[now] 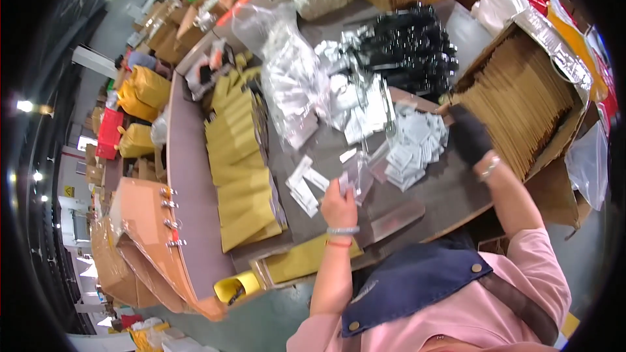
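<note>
My left hand (340, 202) is closed, thumb up, on a small clear plastic bag (360, 179) over the dark table. White slips (303, 187) lie just left of it. My right hand (468, 133), in a black glove, reaches forward between a pile of small grey-white packets (417, 143) and an open carton (521, 98) packed with brown cardboard pieces. Its fingers point away from me, and whether they grip anything is hidden. White packets (365, 111) and a big clear bag of white items (290, 65) lie farther back.
Yellow-brown padded envelopes (235, 163) lie in a row at left. A heap of glossy black packages (407, 49) sits at the back. Along the near edge are a clear plastic strip (394, 221) and a yellow container (236, 289). A tall carton (150, 241) stands at left.
</note>
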The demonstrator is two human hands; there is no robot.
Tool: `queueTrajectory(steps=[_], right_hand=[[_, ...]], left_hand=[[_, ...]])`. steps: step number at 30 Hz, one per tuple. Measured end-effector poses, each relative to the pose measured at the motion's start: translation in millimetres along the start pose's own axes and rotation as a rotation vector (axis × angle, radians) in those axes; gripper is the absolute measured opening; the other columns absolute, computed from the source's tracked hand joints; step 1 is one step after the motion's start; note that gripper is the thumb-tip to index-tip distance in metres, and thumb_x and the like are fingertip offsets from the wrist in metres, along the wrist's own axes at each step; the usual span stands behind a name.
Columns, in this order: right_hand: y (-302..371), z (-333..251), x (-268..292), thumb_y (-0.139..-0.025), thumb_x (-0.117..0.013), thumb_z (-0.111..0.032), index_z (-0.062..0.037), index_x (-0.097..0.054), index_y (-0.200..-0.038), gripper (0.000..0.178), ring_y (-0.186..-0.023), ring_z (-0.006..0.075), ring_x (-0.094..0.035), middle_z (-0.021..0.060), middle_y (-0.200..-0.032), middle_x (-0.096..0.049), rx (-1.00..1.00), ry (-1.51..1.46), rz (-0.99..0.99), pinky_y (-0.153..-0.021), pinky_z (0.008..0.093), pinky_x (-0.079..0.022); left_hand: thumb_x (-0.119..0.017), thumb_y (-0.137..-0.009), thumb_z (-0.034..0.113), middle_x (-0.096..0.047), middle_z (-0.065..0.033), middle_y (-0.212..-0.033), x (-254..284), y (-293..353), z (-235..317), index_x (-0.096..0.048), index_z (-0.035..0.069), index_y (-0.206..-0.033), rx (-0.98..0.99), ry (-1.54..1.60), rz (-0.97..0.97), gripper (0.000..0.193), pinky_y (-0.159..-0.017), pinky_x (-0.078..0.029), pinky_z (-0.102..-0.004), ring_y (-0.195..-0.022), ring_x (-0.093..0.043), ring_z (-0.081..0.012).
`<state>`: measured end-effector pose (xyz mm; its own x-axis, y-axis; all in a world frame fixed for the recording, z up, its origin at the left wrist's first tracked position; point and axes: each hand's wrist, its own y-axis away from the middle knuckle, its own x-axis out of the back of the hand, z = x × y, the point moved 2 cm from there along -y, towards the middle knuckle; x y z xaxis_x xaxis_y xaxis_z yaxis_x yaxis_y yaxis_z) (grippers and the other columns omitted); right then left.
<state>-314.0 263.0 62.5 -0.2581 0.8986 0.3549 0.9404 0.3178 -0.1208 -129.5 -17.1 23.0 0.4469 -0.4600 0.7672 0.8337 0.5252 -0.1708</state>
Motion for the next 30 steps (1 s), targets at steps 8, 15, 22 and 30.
queueTrajectory(steps=[8,15,22,30], right_hand=[[-28.0,-11.7,-109.9,-0.074,-0.065,-0.021,-0.0104,-0.063,-0.083,0.015,-0.082,0.0283,-0.060,0.0086,-0.082,-0.058,0.467,0.924,-0.261,-0.071,0.0415,-0.049],[-7.7,-99.9,-37.7,-0.073,-0.063,0.004,-0.0007,-0.063,-0.095,0.022,-0.090,0.0321,-0.064,0.0184,-0.093,-0.064,0.456,0.438,0.126,-0.079,0.0335,-0.050],[60.2,-40.8,-13.3,-0.095,-0.058,-0.022,-0.0054,-0.061,-0.089,0.018,-0.056,0.0036,-0.042,-0.0044,-0.067,-0.050,-0.355,-0.252,-0.166,-0.051,0.0196,-0.031],[97.1,-19.5,-35.2,-0.090,-0.063,-0.027,-0.0033,-0.062,-0.082,0.025,-0.056,0.0059,-0.046,-0.0014,-0.062,-0.050,-0.626,-0.234,-0.462,-0.052,0.0226,-0.036]], left_hand=[[-0.074,-0.070,0.015,-0.065,-0.0131,-0.090,32.6,33.2,22.6,-0.065,0.009,-0.100,-0.284,-0.132,-0.706,0.032,-0.075,-0.050,-0.0422,-0.085,-0.063,-0.0345],[-0.075,-0.067,0.013,-0.056,-0.0099,-0.115,21.4,65.8,23.0,-0.060,0.014,-0.116,-0.437,-0.022,-0.385,0.051,-0.083,-0.043,-0.0419,-0.106,-0.051,-0.0308],[-0.071,-0.069,0.007,-0.051,-0.0116,-0.130,16.1,84.8,15.3,-0.057,0.009,-0.122,-0.519,-0.022,-0.397,0.055,-0.089,-0.042,-0.0417,-0.112,-0.049,-0.0308],[-0.071,-0.069,0.012,-0.056,0.0011,-0.125,23.1,116.8,3.0,-0.062,0.012,-0.116,-0.575,-0.163,-0.379,0.048,-0.086,-0.039,-0.0382,-0.102,-0.051,-0.0231]])
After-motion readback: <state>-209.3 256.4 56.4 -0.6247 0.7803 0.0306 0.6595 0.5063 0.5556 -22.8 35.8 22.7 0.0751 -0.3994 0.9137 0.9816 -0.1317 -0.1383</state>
